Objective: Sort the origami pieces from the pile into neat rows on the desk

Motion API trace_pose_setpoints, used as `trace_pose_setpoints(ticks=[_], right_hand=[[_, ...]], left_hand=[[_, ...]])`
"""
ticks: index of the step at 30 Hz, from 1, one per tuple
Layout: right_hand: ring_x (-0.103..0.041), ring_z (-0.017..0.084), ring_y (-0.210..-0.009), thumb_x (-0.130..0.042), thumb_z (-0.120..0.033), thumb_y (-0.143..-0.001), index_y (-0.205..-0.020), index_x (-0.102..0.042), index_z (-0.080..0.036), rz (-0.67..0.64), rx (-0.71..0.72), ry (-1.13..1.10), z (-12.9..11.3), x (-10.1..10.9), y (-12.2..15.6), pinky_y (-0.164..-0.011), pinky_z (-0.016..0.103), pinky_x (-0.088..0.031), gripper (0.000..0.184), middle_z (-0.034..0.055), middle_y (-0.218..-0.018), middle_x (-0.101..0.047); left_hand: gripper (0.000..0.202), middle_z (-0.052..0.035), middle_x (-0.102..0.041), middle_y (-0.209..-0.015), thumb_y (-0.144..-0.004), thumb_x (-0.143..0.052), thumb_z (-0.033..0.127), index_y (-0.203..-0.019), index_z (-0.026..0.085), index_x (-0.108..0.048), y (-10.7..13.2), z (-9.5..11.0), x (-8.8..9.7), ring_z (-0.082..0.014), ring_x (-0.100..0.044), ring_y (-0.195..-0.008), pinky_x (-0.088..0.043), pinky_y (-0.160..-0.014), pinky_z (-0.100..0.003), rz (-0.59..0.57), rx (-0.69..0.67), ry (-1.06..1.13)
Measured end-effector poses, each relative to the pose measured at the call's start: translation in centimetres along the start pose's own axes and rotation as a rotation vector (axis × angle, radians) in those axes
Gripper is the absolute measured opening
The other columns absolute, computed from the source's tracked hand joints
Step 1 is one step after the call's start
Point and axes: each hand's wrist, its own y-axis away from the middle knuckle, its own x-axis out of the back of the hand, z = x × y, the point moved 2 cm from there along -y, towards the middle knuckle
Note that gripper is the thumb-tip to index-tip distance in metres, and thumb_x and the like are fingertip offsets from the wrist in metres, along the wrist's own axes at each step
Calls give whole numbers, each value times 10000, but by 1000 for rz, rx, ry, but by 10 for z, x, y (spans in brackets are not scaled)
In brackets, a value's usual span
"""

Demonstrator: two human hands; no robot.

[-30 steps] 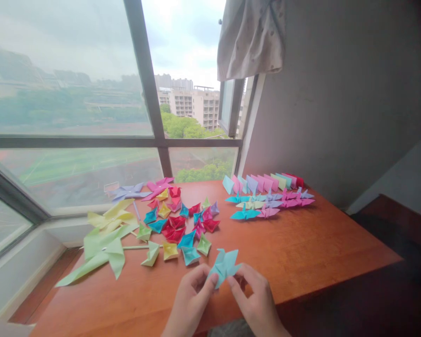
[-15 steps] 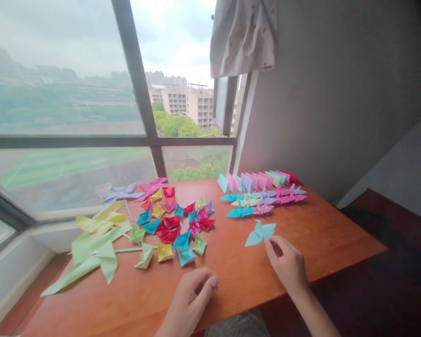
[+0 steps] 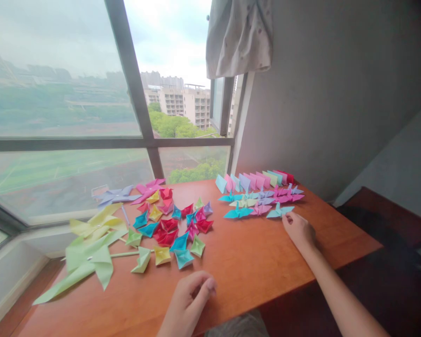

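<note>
At the right end of the front row of folded birds, a pale turquoise paper crane (image 3: pixel 278 211) rests on the wooden table (image 3: pixel 245 252). My right hand (image 3: pixel 299 229) pinches its near right wing tip between thumb and fingers. Beside that crane stand a pink paper crane (image 3: pixel 260 209) and a bright blue paper crane (image 3: pixel 237 212). My left hand (image 3: pixel 191 297) lies near the table's front edge with its fingers curled together; whether anything is inside them is hidden. Closest to it is a light blue paper boat (image 3: pixel 183 258).
Several colourful paper boats (image 3: pixel 168 231) cover the middle left. Large paper pinwheels (image 3: pixel 91 260) lie at the left by the window (image 3: pixel 66 178). Behind the crane rows, folded paper pieces (image 3: pixel 254 181) stand in a line near the grey wall (image 3: pixel 319 103).
My right hand has moved away from me and to the right, carrying the pale turquoise crane from mid-table to the end of the front row. My left hand has stayed put.
</note>
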Motion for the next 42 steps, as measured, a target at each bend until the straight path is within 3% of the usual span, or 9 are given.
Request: trace_pose_setpoints(ticks=[18, 30, 35, 38, 42], right_hand=[[-561, 147, -653, -527, -319, -885, -816, -690, -191, -46, -29, -70, -10, -12, -19, -552, 257, -275, 218, 60, -821, -712], [-593, 170, -673, -524, -331, -866, -801, -682, -186, -19, 0, -116, -8, -12, -18, -579, 264, -335, 224, 79, -821, -714], [-633, 199, -708, -528, -379, -839, -804, -686, -196, 47, -71, -220, -8, -3, -9, -611, 268, -383, 244, 72, -782, -720], [-646, 210, -701, -527, -420, -822, -785, -695, -203, 56, -109, -276, -19, 4, 1, -605, 273, -397, 277, 73, -755, -721], [-656, 214, -686, -514, -476, -824, -761, -691, -209, -8, -50, -432, -57, 14, 21, -619, 281, -439, 327, 67, -741, -726]], left_hand=[[439, -46, -637, -711, -946, -458, 509, -731, 167, -630, 1, 6, 1, -185, -576, -707, -414, -649, -236, 9, 9, 2], [427, -43, -630, -711, -956, -452, 482, -728, 165, -625, 0, 5, 0, -185, -574, -710, -396, -647, -238, 17, -3, -51], [429, -36, -629, -687, -947, -470, 488, -715, 164, -629, 2, 7, 0, -174, -566, -674, -395, -623, -228, 25, 6, -16], [427, -35, -634, -687, -935, -492, 496, -709, 164, -637, 1, 6, -1, -173, -569, -677, -406, -627, -225, 34, 24, 15], [417, -36, -640, -695, -935, -494, 485, -727, 159, -650, -1, 9, 0, -170, -579, -684, -428, -636, -227, 31, 32, 107]])
